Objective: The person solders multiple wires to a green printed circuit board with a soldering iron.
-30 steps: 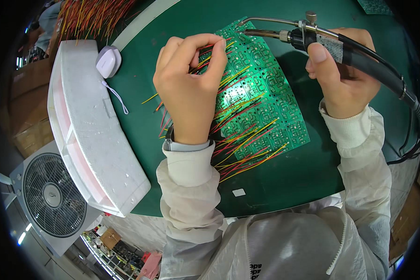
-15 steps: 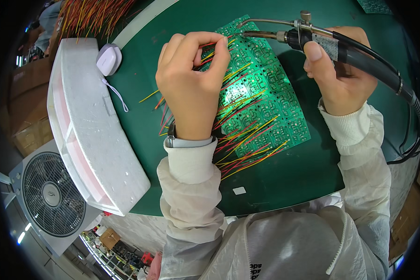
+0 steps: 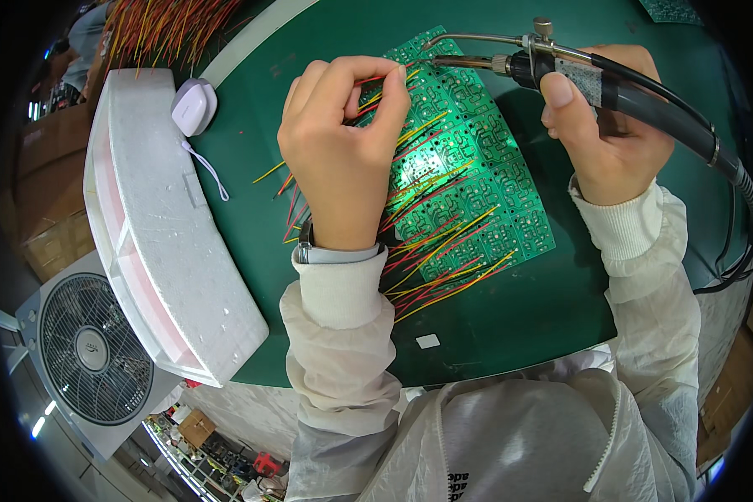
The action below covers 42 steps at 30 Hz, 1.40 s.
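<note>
A green circuit board panel (image 3: 510,192) lies on the green table mat, with red, yellow and black wires (image 3: 456,219) standing off it in rows toward the left. Over the board's upper left, my left hand (image 3: 343,134) pinches a red wire (image 3: 403,67) between thumb and forefinger. My right hand (image 3: 607,125) is wrapped round a soldering iron (image 3: 560,77) fitted with a thin metal solder feed tube (image 3: 477,38). The iron's tip and the tube's end meet at the board's top edge, close to the pinched wire's end. Exact contact is too small to tell.
A white foam box (image 3: 171,226) stands along the left table edge, beside a lilac earphone case (image 3: 194,107) with a strap. A bundle of wires (image 3: 171,29) lies at the upper left. A fan (image 3: 96,347) is beyond the box. Black cables (image 3: 732,226) hang at the right.
Both hands, the iron and the board have shifted very slightly in the picture. The grip on the wire and on the iron is the same.
</note>
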Each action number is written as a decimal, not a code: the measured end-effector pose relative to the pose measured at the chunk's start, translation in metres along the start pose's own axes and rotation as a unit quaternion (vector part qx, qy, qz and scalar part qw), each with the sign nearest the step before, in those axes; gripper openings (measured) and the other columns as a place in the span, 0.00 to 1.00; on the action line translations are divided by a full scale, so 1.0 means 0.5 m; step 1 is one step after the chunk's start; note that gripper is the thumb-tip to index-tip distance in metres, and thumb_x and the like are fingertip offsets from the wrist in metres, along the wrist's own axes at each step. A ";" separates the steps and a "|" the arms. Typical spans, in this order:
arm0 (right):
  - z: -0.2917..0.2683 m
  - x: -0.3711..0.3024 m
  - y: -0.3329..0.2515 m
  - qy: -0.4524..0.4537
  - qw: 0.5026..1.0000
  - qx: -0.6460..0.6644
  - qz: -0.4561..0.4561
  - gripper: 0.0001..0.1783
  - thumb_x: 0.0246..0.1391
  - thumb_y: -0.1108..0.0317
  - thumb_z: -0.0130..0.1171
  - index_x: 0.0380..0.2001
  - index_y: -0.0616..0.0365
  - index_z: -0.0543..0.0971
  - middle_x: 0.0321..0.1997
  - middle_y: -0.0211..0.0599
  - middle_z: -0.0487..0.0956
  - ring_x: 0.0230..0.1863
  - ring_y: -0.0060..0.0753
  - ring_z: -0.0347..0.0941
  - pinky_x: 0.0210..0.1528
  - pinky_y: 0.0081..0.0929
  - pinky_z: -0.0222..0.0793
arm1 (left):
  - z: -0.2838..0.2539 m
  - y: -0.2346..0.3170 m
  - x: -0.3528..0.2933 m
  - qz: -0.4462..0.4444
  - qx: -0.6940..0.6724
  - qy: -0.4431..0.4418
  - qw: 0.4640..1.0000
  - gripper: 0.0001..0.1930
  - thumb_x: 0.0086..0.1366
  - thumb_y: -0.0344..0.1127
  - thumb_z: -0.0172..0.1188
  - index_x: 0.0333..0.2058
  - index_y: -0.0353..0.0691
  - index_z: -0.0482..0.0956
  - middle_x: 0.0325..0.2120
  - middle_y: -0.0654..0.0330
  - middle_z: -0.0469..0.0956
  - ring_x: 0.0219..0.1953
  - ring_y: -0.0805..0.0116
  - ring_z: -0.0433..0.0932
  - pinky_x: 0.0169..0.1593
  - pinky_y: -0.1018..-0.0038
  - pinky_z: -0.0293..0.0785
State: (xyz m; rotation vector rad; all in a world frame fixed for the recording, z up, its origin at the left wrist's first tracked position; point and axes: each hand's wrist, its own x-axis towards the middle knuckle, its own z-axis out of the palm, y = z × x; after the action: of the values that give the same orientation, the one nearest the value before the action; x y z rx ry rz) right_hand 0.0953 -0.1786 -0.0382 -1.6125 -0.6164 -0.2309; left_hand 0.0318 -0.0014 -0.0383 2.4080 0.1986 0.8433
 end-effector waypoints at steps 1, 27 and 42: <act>0.001 0.001 -0.001 0.000 1.000 -0.005 -0.001 0.10 0.43 0.72 0.61 0.27 0.65 0.71 0.20 0.32 0.70 0.16 0.18 0.66 0.17 0.13 0.61 | 0.000 -0.001 0.000 0.002 0.002 -0.001 1.000 0.03 0.47 0.26 0.61 0.23 0.36 0.76 0.14 0.69 0.62 0.18 0.81 0.54 0.22 0.83 0.50; 0.002 0.010 -0.004 -0.042 0.995 -0.024 -0.084 0.11 0.42 0.76 0.60 0.30 0.69 0.73 0.29 0.35 0.72 0.23 0.17 0.67 0.26 0.13 0.63 | 0.000 -0.002 0.001 0.018 0.015 0.019 1.000 0.03 0.43 0.28 0.60 0.19 0.41 0.74 0.12 0.65 0.62 0.17 0.71 0.59 0.21 0.76 0.55; 0.005 0.013 -0.010 -0.031 0.994 -0.072 -0.082 0.11 0.40 0.73 0.62 0.27 0.68 0.73 0.29 0.33 0.72 0.27 0.19 0.68 0.31 0.15 0.63 | 0.002 -0.005 -0.001 0.022 0.018 0.015 0.999 0.03 0.43 0.28 0.60 0.19 0.41 0.74 0.13 0.65 0.65 0.17 0.71 0.62 0.21 0.76 0.58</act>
State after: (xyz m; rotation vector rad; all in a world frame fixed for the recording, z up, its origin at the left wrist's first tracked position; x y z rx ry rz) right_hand 0.0977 -0.1743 -0.0311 -1.7143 -0.7957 -0.3550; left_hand 0.0321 -0.0002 -0.0407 2.4429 0.1738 0.9048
